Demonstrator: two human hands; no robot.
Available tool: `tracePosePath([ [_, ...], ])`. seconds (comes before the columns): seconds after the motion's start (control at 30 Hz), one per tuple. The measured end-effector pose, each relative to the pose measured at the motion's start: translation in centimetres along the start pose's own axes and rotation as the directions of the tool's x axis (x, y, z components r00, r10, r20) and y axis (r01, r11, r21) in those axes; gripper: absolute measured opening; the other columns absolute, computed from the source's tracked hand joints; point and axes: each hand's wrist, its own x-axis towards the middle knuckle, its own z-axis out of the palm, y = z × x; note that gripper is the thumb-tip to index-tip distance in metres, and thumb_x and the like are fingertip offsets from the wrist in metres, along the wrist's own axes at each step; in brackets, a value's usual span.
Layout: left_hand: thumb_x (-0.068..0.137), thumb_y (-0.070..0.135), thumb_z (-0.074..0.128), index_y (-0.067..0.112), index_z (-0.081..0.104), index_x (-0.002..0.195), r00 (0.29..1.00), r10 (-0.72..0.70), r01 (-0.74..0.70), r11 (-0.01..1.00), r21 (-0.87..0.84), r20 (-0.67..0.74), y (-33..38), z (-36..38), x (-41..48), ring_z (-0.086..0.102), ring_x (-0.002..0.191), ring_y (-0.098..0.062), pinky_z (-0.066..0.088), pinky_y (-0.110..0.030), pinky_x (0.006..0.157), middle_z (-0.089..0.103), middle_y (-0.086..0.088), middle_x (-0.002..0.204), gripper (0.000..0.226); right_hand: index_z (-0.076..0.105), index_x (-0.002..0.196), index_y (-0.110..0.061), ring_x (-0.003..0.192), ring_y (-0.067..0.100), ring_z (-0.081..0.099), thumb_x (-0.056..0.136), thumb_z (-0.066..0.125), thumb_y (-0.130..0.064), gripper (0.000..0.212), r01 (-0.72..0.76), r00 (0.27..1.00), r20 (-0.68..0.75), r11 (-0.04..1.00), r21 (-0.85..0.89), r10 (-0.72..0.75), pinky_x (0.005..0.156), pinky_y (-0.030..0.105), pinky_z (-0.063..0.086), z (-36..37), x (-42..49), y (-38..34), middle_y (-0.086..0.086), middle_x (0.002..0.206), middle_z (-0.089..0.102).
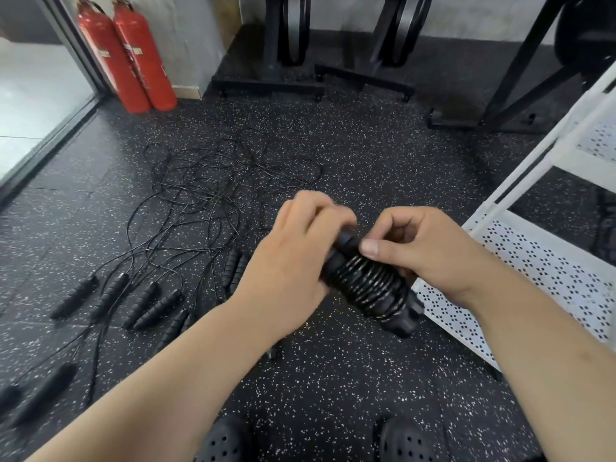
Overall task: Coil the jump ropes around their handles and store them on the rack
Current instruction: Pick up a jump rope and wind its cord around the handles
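The two handles [402,323] are held side by side in mid-air above the speckled black floor [333,378]. Black cord [366,288] is wound round them in tight, neat turns. The bundle is tilted, its upper end to the far left and its lower end to the near right.

The left hand [293,258] is clamped on the upper end, with the fingers curled over the top; it is slightly blurred. The right hand [423,248] is closed on the bundle from the right, with the thumb pressed on the topmost turns and the fingers curled behind. Whether the cord's free end is pinched there cannot be told.

The white rack [540,275] is seen at the right, and the bundle's lower end is held just beside the edge of its perforated lower shelf, which it overlaps from this angle.

Over on the left, a tangle of more jump ropes [206,188] is spread across the floor. Their loose handles [156,308] are laid out nearer the person, mostly in pairs, with a few more at the near left edge.

Two red fire extinguishers [133,58] are stood against the far wall by the glass door, and black equipment stands [286,45] are lined up to their right. A pair of black shoes [226,441] is caught at the bottom edge.
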Motion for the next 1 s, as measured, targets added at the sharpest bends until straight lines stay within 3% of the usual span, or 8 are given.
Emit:
tracePosePath([
  [0.07,0.083,0.002,0.082,0.037,0.043,0.14,0.934,-0.356,0.351,0.929,-0.117,-0.027,0.2,0.0,0.3,0.061,0.105,-0.009,0.055,-0.03,0.081,0.047,0.011,0.133,0.077,0.073,0.083,-0.008,0.065,0.012,0.062,0.071,0.09,-0.031,0.031,0.001,0.995,-0.098,0.999,0.05,0.004,0.055,0.021,0.049,0.8,0.2,-0.1,0.002,0.075,0.074],
  [0.13,0.098,0.007,0.068,0.033,0.046,0.138,0.75,-0.655,0.621,0.651,-0.437,0.089,0.7,-0.2,0.7,0.07,0.092,-0.006,0.061,-0.033,0.078,0.065,0.011,0.122,0.052,0.074,0.083,-0.01,0.061,0.008,0.057,0.068,0.09,-0.038,0.035,0.014,0.978,-0.209,0.998,0.066,0.0,0.056,0.019,0.046,1.6,0.4,0.0,-0.001,0.074,0.072],
  [0.27,0.109,0.039,0.047,0.026,0.075,0.121,0.526,-0.736,0.621,-0.01,-0.784,0.426,1.9,0.2,1.1,0.077,0.106,-0.024,0.06,-0.055,0.099,0.081,-0.001,0.112,0.032,0.076,0.081,-0.017,0.061,0.009,0.061,0.067,0.095,-0.046,0.037,0.027,0.91,-0.413,1.0,-0.013,-0.03,0.062,0.027,0.049,3.8,0.8,0.3,-0.003,0.073,0.074],
  [0.4,0.105,0.067,0.043,0.05,0.068,0.113,0.588,-0.702,0.631,0.087,-0.771,0.402,3.3,0.9,0.6,0.067,0.11,-0.003,0.049,-0.032,0.093,0.073,0.017,0.115,0.031,0.075,0.08,-0.027,0.076,0.022,0.073,0.066,0.096,-0.06,0.041,-0.003,0.882,-0.458,0.969,-0.245,-0.113,0.076,0.049,0.06,5.1,0.9,0.9,-0.004,0.079,0.077],
  [0.53,0.106,0.057,0.051,0.038,0.071,0.104,0.568,-0.747,0.609,0.098,-0.787,0.346,2.8,0.4,0.7,0.071,0.103,-0.007,0.057,-0.033,0.086,0.076,0.012,0.104,0.028,0.074,0.081,-0.03,0.056,0.014,0.062,0.074,0.092,-0.054,0.031,0.05,0.935,-0.31,0.93,-0.363,-0.172,0.06,0.03,0.051,5.2,0.0,-0.3,-0.009,0.067,0.072],
  [0.63,0.097,0.067,0.061,0.026,0.077,0.104,0.583,-0.731,0.612,0.109,-0.784,0.354,2.4,-0.1,0.7,0.077,0.1,-0.03,0.063,-0.055,0.09,0.081,-0.005,0.102,0.044,0.078,0.085,-0.03,0.059,0.035,0.065,0.078,0.088,-0.049,0.022,0.059,0.981,-0.156,0.949,-0.311,-0.112,0.055,0.036,0.052,3.7,-0.2,-1.1,0.003,0.064,0.073],
  [0.87,0.085,0.068,0.074,0.013,0.072,0.108,0.626,-0.66,0.578,0.035,-0.815,0.415,3.1,-0.1,1.1,0.065,0.063,-0.027,0.055,-0.037,0.059,0.075,-0.009,0.083,0.06,0.077,0.077,-0.022,0.058,0.007,0.061,0.069,0.091,-0.042,0.026,0.161,0.959,-0.192,0.958,-0.236,-0.209,0.059,0.02,0.048,2.8,-0.4,-1.9,-0.007,0.068,0.072],
  [1.0,0.076,0.081,0.067,0.012,0.069,0.107,0.652,-0.585,0.547,-0.078,-0.834,0.482,2.5,-0.4,1.4,0.061,0.057,-0.023,0.051,-0.031,0.051,0.067,-0.01,0.082,0.076,0.077,0.079,-0.018,0.056,0.017,0.054,0.075,0.088,-0.029,0.016,0.151,0.959,-0.255,0.983,0.104,-0.12,0.056,0.027,0.05,3.4,-0.6,-1.8,0.003,0.066,0.065],
])
